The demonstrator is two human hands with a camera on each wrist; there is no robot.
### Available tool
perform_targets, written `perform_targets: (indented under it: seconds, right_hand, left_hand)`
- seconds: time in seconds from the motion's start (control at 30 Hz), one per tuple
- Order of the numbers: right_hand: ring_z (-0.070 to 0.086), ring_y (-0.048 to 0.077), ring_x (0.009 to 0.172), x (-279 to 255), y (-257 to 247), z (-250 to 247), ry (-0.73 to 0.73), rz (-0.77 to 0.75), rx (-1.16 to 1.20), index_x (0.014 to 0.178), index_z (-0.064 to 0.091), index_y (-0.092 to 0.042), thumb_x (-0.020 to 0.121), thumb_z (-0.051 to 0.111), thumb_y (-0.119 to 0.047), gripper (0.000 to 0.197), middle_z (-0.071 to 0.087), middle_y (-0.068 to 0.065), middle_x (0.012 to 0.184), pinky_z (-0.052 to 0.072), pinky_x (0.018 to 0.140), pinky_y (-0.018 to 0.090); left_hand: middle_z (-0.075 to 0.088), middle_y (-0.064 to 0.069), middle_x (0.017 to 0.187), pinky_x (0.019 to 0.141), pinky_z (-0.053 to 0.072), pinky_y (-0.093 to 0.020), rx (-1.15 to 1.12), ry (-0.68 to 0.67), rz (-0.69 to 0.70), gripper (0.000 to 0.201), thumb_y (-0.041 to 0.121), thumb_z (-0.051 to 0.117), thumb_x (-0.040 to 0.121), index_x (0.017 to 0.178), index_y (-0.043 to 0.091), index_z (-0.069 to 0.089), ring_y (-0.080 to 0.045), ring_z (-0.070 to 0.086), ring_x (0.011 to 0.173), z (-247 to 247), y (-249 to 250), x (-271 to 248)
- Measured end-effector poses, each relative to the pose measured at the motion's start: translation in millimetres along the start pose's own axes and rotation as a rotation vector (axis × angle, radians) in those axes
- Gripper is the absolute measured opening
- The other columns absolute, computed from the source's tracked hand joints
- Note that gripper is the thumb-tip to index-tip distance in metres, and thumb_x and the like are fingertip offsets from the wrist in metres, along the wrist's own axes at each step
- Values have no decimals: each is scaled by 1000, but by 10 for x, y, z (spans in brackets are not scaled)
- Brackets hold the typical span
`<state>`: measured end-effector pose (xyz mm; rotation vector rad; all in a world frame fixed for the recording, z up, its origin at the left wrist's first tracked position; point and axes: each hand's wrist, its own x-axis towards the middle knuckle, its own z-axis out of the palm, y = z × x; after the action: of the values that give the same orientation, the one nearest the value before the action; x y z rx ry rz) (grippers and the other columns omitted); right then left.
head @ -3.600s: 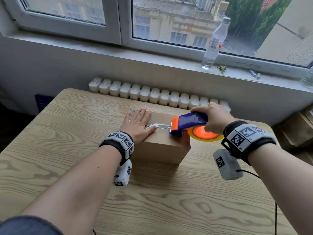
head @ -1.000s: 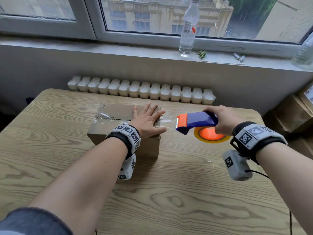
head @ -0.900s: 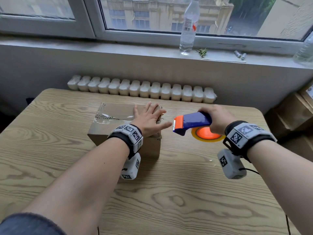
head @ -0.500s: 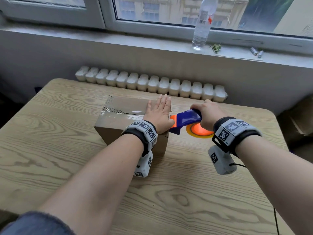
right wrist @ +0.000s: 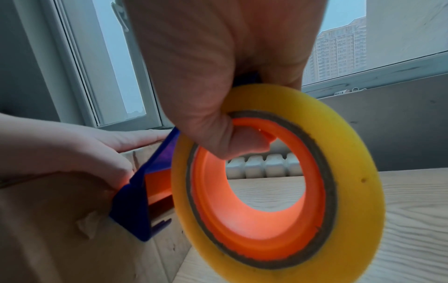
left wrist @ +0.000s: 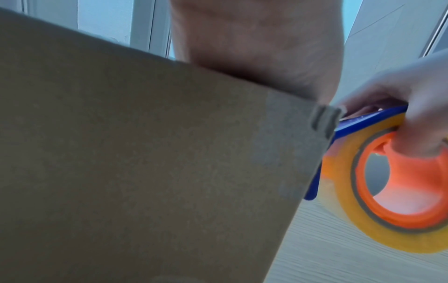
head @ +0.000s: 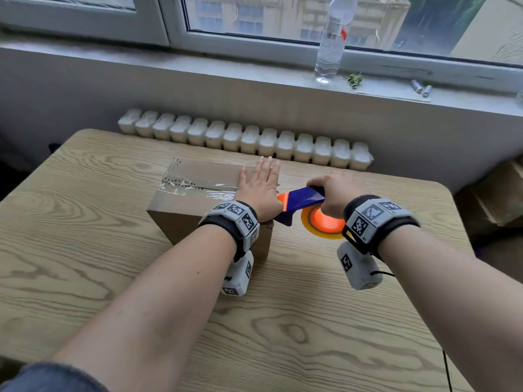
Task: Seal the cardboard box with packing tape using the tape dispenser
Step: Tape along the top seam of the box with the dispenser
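On the wooden bench (head: 297, 321), a cardboard box (head: 198, 205) is sitting in front of a white radiator (head: 246, 141), with a strip of clear tape (head: 198, 185) lying wrinkled along the seam of its top face. The left hand (head: 261, 190) is lying flat on the right end of the box top, fingers straight and close together, pointing toward the window. The right hand (head: 336, 193) is gripping the tape dispenser (head: 300, 200) just beside the box's right end, fingers curled over its blue body and the thumb hooking into the orange core of the yellowish tape roll (right wrist: 278, 172). The dispenser's orange front edge is sitting at the box's top right edge, close against the left hand, and the right wrist view is showing its blue frame against the box's right side. On the windowsill, well apart from the box, a clear plastic bottle (head: 331, 43) is standing upright, with two batteries (head: 420, 87) lying further right.
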<state>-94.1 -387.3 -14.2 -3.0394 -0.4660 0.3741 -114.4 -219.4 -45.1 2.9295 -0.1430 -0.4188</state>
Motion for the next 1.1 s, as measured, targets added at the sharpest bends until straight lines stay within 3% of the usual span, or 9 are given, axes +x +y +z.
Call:
perform_targets:
  seconds: [0.27, 0.43, 0.6, 0.73, 0.8, 0.93, 1.0, 1.1]
  right_hand:
    - [58, 22, 84, -29, 27, 57, -116, 98, 72, 100, 66, -29, 77, 51, -8, 34, 66, -2, 92, 46, 68, 29]
    - [65, 23, 95, -18, 116, 349, -218, 176, -60, 109, 68, -22, 78, 58, -12, 34, 69, 0, 105, 49, 69, 27]
    - [62, 27, 99, 18, 325, 499, -259, 313, 123, 113, 62, -14, 75, 66, -15, 38, 67, 8, 107, 53, 81, 33]
    - [62, 25, 91, 51, 382, 590, -341, 315, 130, 110, 64, -12, 76, 74, -25, 38, 68, 8, 105, 47, 73, 30]
    - [63, 26, 97, 56, 379, 611, -328, 329, 110, 114, 65, -12, 78, 71, -24, 39, 68, 8, 109, 49, 77, 30]
    - [53, 28, 123, 86, 141, 360, -267, 295, 188, 134, 52, -10, 92, 54, -21, 43, 57, 11, 133, 46, 99, 35]
    - [49, 28, 127, 120, -77, 174, -209, 234, 285, 135, 50, -6, 96, 48, -25, 43, 54, 13, 138, 42, 102, 35]
    - [55, 26, 120, 164, -447, 29, -153, 144, 421, 131, 54, -5, 99, 42, -37, 47, 60, 12, 129, 44, 97, 34]
  left_hand:
    - [-18, -2, 161, 118, -13, -50, -1, -6, -21, 88, 27, 43, 87, 153, 15, -12, -18, -20, 148, -6, 22, 13]
    - [-19, 0, 161, 117, -15, -48, -28, 5, -24, 84, 18, 39, 87, 153, 17, -12, -16, -21, 148, 2, 26, 11]
    - [-16, 1, 162, 117, -15, -48, -50, 31, 4, 72, 29, 32, 94, 154, 23, -9, -14, -19, 148, 26, -10, 10]
    - [-9, 3, 163, 118, -12, -44, -138, 53, 15, 64, 40, 27, 101, 155, 22, -4, -13, -13, 150, -35, -32, -9]
    - [-4, 3, 163, 119, -9, -43, -205, 95, -4, 63, 42, 27, 101, 155, 23, 0, -12, -9, 150, -77, -88, -17]
    - [-8, 3, 163, 118, -11, -48, -174, 97, -104, 64, 48, 23, 100, 155, 25, -3, -14, -12, 150, -134, -312, -60]
    - [-14, 1, 162, 116, -11, -54, -104, 67, -161, 70, 56, 22, 98, 154, 26, -7, -17, -16, 149, -126, -451, -107]
    - [-21, -2, 161, 114, -12, -58, -52, 66, -265, 85, 72, 23, 89, 153, 27, -10, -21, -21, 148, -110, -653, -197]
